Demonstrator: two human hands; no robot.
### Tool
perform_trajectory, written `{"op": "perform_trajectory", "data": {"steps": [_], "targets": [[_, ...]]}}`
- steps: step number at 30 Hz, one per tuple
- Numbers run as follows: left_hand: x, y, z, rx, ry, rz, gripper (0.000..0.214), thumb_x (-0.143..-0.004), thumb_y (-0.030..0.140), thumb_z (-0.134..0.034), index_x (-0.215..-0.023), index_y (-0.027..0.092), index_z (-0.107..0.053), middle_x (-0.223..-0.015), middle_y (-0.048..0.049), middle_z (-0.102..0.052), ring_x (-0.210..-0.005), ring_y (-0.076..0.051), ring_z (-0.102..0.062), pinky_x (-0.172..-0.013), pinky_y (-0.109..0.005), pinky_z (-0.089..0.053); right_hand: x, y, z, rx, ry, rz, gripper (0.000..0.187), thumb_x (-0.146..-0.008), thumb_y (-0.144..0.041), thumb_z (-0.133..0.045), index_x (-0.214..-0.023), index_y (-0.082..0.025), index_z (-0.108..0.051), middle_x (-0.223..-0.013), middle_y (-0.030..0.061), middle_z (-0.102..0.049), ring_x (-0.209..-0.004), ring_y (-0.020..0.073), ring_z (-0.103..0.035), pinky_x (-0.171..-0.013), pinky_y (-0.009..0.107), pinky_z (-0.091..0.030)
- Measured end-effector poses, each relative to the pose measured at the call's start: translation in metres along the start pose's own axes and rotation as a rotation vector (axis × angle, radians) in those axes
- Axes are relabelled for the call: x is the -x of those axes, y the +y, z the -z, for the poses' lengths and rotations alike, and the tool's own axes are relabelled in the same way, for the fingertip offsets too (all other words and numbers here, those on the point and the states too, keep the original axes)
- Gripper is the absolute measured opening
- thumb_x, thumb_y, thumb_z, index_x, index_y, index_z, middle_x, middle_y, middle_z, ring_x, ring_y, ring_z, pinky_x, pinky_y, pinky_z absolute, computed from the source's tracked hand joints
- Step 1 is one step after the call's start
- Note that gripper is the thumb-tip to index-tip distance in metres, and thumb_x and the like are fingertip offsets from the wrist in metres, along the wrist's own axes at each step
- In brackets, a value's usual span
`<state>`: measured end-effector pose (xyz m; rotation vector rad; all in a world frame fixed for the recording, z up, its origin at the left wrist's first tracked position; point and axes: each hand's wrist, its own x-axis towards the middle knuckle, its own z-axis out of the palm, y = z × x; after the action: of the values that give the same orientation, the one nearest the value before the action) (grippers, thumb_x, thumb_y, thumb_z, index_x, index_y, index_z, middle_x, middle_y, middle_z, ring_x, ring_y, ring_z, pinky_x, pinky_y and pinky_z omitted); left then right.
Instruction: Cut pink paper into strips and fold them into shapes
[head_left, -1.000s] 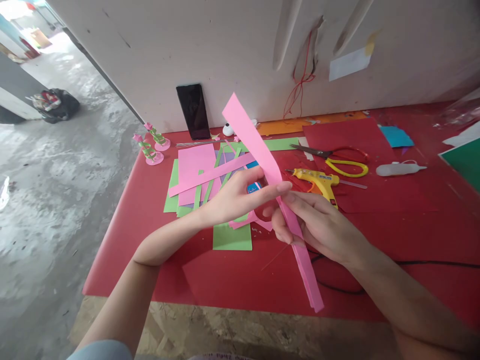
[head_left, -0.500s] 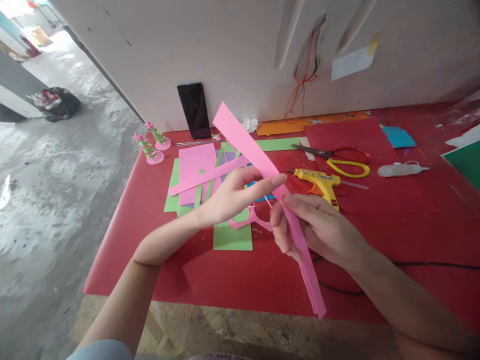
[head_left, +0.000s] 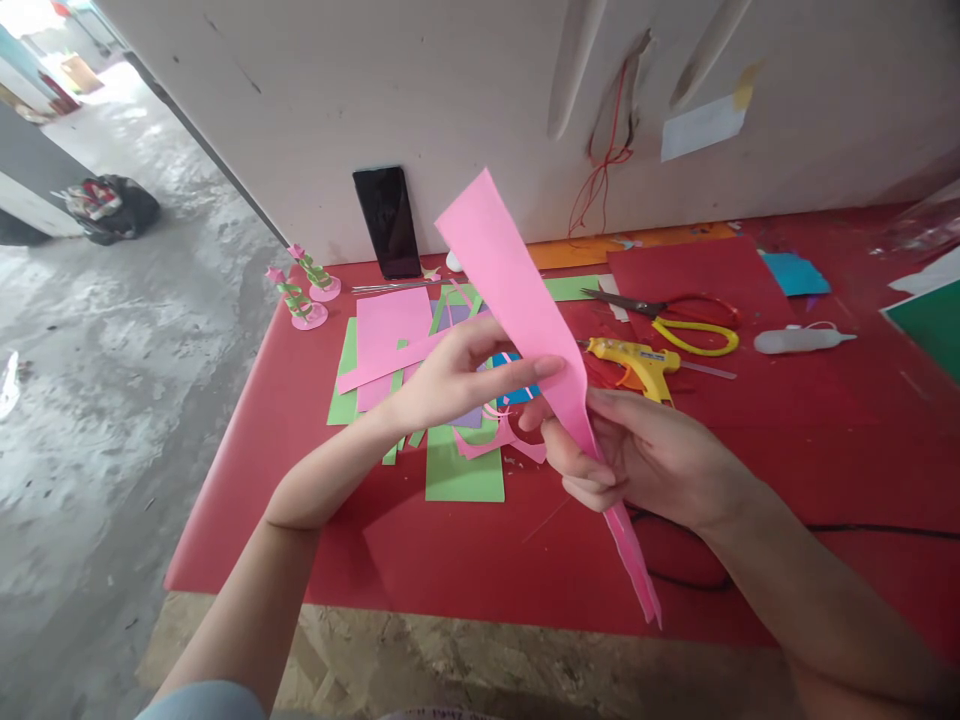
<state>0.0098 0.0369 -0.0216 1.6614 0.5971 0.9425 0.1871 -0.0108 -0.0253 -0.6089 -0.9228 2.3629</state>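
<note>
Pink strip partly hides fingers of the left hand.

Long pink strip, bent midway; slanting above red table

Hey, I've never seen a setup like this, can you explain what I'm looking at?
There's no machine here, just a person working bare-handed. The view comes from one camera worn on their head, looking forward and down. The left hand and right hand both hold a pink strip above the red tabletop. On that surface lie a pink sheet and green sheets. To the right are scissors, a yellow glue gun and a squeeze bottle; at the left stand two small flower ornaments. A phone leans against the white panel.
</note>
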Motion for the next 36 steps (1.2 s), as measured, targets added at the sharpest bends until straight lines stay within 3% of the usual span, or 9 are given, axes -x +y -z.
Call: {"op": "perform_trajectory", "data": {"steps": [8,17,22,24,27,30,36], "targets": [[0.0,-0.002,0.002,-0.029,0.101,0.042,0.039,-0.076,0.052,-0.069,-0.064,0.016,-0.065,-0.062,0.0,-0.06,-0.058,-0.009,-0.052,-0.053,-0.023,-0.042,0.001,0.004,-0.004,0.103,0.084,0.043,0.03,-0.091,-0.044,-0.052,-0.082,-0.017,-0.06,-0.045,-0.0085,-0.036,-0.038,0.0053,-0.021,-0.037,0.023,-0.017],[-0.001,-0.011,0.004,0.066,0.157,0.11,0.037,-0.073,0.054,-0.071,-0.067,0.018,-0.068,-0.062,0.001,-0.064,-0.061,-0.01,-0.058,-0.06,-0.025,-0.046,0.002,0.006,-0.009,0.083,0.132,0.118,0.029,-0.089,-0.039,-0.057,-0.07,-0.018,-0.06,-0.042,-0.0088,-0.033,-0.037,0.0048,-0.019,-0.034,0.02,-0.018],[-0.002,-0.013,0.003,0.138,0.105,0.103,0.034,-0.074,0.051,-0.073,-0.067,0.018,-0.069,-0.063,0.0015,-0.063,-0.063,-0.009,-0.057,-0.062,-0.024,-0.046,0.003,0.009,-0.008,0.059,0.156,0.158,0.03,-0.087,-0.039,-0.061,-0.066,-0.017,-0.059,-0.042,-0.0087,-0.034,-0.037,0.0039,-0.022,-0.036,0.019,-0.02],[-0.003,-0.015,0.003,0.173,0.084,0.072,0.032,-0.075,0.051,-0.072,-0.07,0.019,-0.07,-0.068,0.0009,-0.064,-0.066,-0.01,-0.058,-0.064,-0.025,-0.047,0.003,0.009,-0.008,0.035,0.135,0.129,0.028,-0.088,-0.038,-0.059,-0.07,-0.017,-0.06,-0.044,-0.007,-0.041,-0.037,0.004,-0.026,-0.037,0.019,-0.023],[-0.005,-0.019,0.005,0.233,0.054,-0.009,0.027,-0.077,0.046,-0.072,-0.072,0.02,-0.073,-0.072,0.0001,-0.066,-0.073,-0.011,-0.059,-0.068,-0.025,-0.049,0.003,0.01,-0.008,-0.028,0.044,0.077,0.022,-0.088,-0.035,-0.057,-0.082,-0.016,-0.065,-0.062,-0.0004,-0.061,-0.041,0.0049,-0.042,-0.041,0.021,-0.034],[-0.006,-0.023,0.005,0.265,0.018,-0.023,0.024,-0.079,0.044,-0.071,-0.073,0.02,-0.074,-0.07,0.0001,-0.066,-0.075,-0.011,-0.061,-0.07,-0.024,-0.05,0.001,0.009,-0.005,-0.065,-0.023,0.046,0.023,-0.089,-0.038,-0.056,-0.088,-0.017,-0.066,-0.07,0.0014,-0.065,-0.047,0.0065,-0.051,-0.046,0.022,-0.039],[-0.007,-0.028,0.002,0.249,-0.065,-0.038,0.031,-0.081,0.048,-0.067,-0.077,0.018,-0.073,-0.076,-0.002,-0.07,-0.075,-0.013,-0.065,-0.076,-0.029,-0.054,0.001,0.009,-0.006,-0.054,0.007,0.046,0.032,-0.091,-0.043,-0.055,-0.101,-0.014,-0.064,-0.062,-0.0025,-0.057,-0.041,0.004,-0.035,-0.037,0.019,-0.027]]}}
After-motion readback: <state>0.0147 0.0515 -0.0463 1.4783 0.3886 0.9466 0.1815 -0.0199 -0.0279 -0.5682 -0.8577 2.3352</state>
